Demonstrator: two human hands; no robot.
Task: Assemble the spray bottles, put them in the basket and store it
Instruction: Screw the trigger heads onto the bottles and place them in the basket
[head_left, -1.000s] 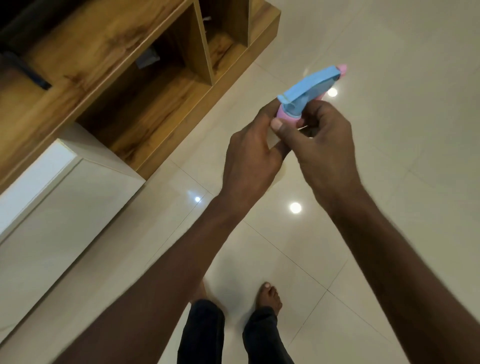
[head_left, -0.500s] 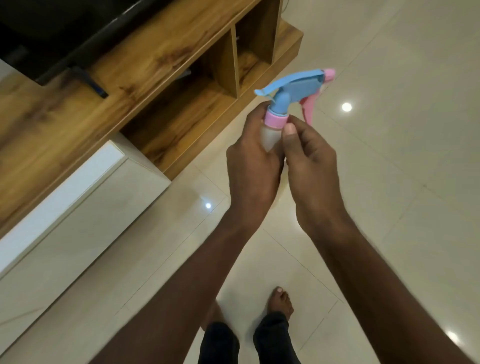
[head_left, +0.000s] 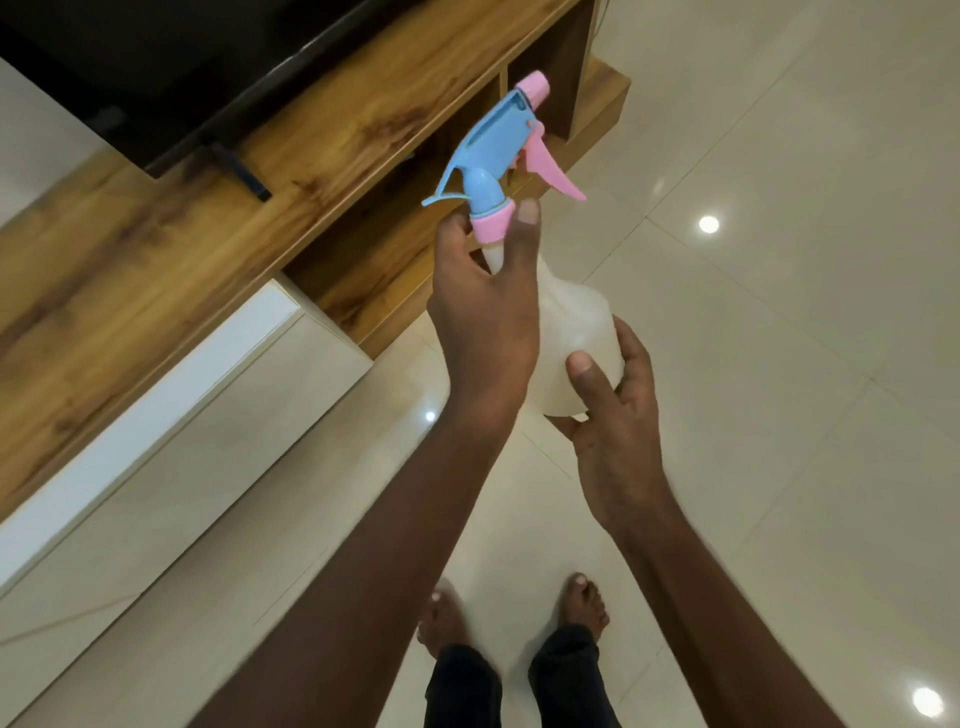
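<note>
The spray bottle (head_left: 576, 338) is held in mid-air over the tiled floor (head_left: 779, 364), carried by both hands and resting on nothing. The left hand (head_left: 483, 312) closes its fingers around the neck, thumb and fingertip pinching the pink collar (head_left: 491, 228) of the blue trigger head (head_left: 496, 150). The right hand (head_left: 613, 410) cups the base of the translucent body, fingers partly curled, thumb pressed on the side wall.

Step in hand, as judged: tightening the trigger head onto the bottle neck. To do it well:
- Keep the body fixed with the right hand; turn only the collar with the left.
- Keep the head in line with the neck so the thread does not cross.
- Stop when the collar seats. Whether it is fully seated cannot be told here, since the left hand covers the joint.
- Keep fingers off the pink trigger lever (head_left: 550, 171), which projects toward the floor side.

Surroundings: a wooden TV unit (head_left: 208, 249) stands to the left, with a dark screen (head_left: 156, 62) on its top and open compartments (head_left: 545, 78) at its far end. A white cabinet front (head_left: 182, 405) sits below its near end. The person's bare feet (head_left: 587, 603) stand on the floor directly beneath the arms.

No basket and no other bottle are in view, so placement is not yet possible from here. Nothing obstructs the hands; the unit's edge lies near the trigger head, but apart from it.
</note>
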